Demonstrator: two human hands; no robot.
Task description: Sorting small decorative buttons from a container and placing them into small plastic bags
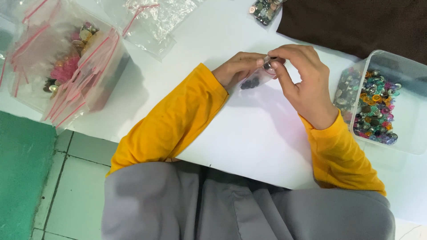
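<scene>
Both hands meet over the white table (249, 133), in yellow sleeves. My left hand (235, 67) pinches a small clear plastic bag (254, 80) that has a few dark buttons in its bottom. My right hand (302, 80) grips the same bag at its top edge, with a small dark button (267, 66) pressed between thumb and fingertips at the opening. The bag hangs between the two hands just above the table.
A clear plastic tub (400, 102) of several mixed coloured buttons stands at the right. At the left stands a container (66, 62) stuffed with red-striped zip bags and buttons. Empty zip bags (151, 22) and a filled button bag (264, 10) lie at the back, beside a dark brown cloth (356, 22).
</scene>
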